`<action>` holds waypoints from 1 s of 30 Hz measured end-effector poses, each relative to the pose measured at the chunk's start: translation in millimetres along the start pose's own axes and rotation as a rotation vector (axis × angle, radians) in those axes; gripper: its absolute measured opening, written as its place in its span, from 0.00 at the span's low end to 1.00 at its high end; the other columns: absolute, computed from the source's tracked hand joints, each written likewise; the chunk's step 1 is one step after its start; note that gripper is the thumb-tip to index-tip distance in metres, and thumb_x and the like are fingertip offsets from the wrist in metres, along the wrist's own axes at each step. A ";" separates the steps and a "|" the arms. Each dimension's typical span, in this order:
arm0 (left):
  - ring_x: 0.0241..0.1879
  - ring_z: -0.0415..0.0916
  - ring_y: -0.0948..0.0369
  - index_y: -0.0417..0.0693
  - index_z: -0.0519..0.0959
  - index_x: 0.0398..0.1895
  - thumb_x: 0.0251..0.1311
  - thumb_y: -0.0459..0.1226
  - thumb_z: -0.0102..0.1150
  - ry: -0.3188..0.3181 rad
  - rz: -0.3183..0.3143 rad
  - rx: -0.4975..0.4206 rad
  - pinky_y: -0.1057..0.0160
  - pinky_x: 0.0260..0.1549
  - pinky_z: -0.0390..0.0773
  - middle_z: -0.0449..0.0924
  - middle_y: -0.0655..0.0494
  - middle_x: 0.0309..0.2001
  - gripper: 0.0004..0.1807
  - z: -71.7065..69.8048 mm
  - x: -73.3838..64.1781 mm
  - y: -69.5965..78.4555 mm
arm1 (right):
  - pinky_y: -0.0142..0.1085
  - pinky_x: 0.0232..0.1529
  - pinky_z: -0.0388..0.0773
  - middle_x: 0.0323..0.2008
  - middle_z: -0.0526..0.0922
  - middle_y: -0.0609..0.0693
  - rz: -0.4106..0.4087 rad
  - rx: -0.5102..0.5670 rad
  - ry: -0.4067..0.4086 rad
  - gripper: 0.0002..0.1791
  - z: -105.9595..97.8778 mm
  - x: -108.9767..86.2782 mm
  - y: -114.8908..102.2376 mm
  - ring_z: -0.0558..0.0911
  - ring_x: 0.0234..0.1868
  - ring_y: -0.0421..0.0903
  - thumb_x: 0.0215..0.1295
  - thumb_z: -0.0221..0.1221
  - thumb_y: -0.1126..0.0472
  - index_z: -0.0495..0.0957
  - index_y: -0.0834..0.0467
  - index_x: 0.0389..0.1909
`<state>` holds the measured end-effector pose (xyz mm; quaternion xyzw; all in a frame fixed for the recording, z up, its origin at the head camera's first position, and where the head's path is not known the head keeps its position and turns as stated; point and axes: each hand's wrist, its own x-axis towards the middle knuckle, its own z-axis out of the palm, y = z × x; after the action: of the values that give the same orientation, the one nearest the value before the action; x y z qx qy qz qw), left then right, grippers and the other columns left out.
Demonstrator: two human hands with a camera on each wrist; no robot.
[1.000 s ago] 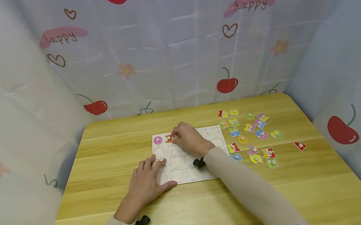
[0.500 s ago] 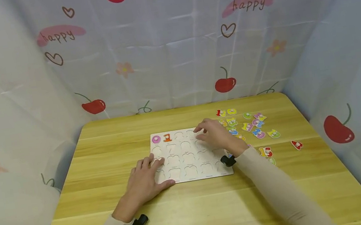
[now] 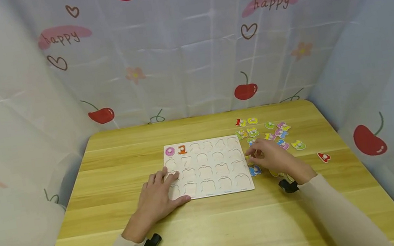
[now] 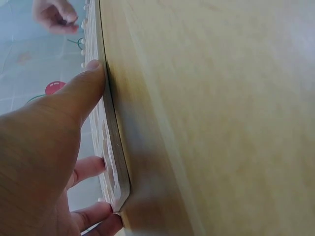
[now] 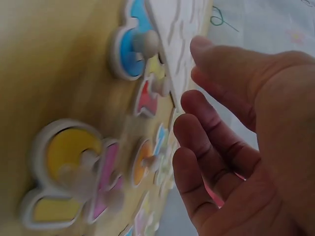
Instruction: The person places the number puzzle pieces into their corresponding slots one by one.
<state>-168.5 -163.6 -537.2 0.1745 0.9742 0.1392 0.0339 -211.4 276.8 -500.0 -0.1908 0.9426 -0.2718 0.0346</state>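
A pale wooden number-puzzle board (image 3: 214,178) lies on the table with rows of recesses. A purple 0 (image 3: 169,147) and an orange 1 (image 3: 182,149) sit in its top left corner. My left hand (image 3: 157,195) rests spread at the board's lower left; in the left wrist view its thumb (image 4: 81,93) touches the board's edge. Just beyond the right edge, my right hand (image 3: 274,157) hovers over loose number pieces, holding nothing, fingers loosely bent. Below it in the right wrist view lie a blue piece (image 5: 129,61), a yellow piece (image 5: 55,209) and a magenta piece (image 5: 108,169), all knobbed.
Several number pieces lie scattered right of the board, including a green-yellow one (image 3: 298,145) and a yellow 0 (image 3: 252,120). A red 4 (image 3: 324,157) lies apart, farther right. Cherry-printed curtains (image 3: 182,78) enclose the wooden table (image 3: 213,231) at the back and sides.
My right hand has let go of the orange 1 in the board's top row and moved right, past the board's edge to the loose pieces. My left hand has stayed in place.
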 end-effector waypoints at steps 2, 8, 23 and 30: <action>0.82 0.69 0.36 0.63 0.77 0.87 0.67 0.75 0.72 -0.003 -0.005 -0.004 0.28 0.75 0.76 0.66 0.39 0.90 0.51 0.2 -0.8 -0.9 | 0.39 0.46 0.84 0.42 0.89 0.50 0.001 -0.003 -0.004 0.08 0.0 -8.6 1.3 0.85 0.42 0.45 0.75 0.79 0.60 0.93 0.58 0.47; 0.82 0.69 0.36 0.64 0.77 0.86 0.67 0.76 0.72 -0.003 -0.005 -0.008 0.28 0.76 0.76 0.66 0.40 0.90 0.51 1.4 -2.8 -2.6 | 0.33 0.41 0.79 0.37 0.88 0.45 -0.009 -0.022 -0.009 0.12 5.2 -25.3 3.3 0.81 0.38 0.42 0.71 0.83 0.54 0.90 0.54 0.40; 0.84 0.68 0.36 0.64 0.77 0.86 0.67 0.76 0.71 -0.003 0.006 -0.015 0.30 0.77 0.76 0.66 0.39 0.90 0.50 0.6 0.3 -5.2 | 0.33 0.39 0.77 0.35 0.85 0.42 0.012 -0.031 0.043 0.08 9.1 -32.4 1.8 0.77 0.36 0.40 0.72 0.81 0.61 0.89 0.52 0.38; 0.84 0.67 0.36 0.62 0.78 0.86 0.67 0.76 0.72 -0.002 0.002 -0.017 0.30 0.77 0.76 0.67 0.39 0.90 0.51 0.5 0.6 -4.6 | 0.38 0.43 0.85 0.41 0.89 0.51 -0.007 -0.041 0.085 0.06 3.7 -21.9 -10.4 0.88 0.40 0.46 0.75 0.79 0.60 0.91 0.53 0.42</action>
<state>-170.6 -167.3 -539.0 0.1754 0.9728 0.1471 0.0362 -186.9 275.1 -498.5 -0.1831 0.9479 -0.2604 -0.0104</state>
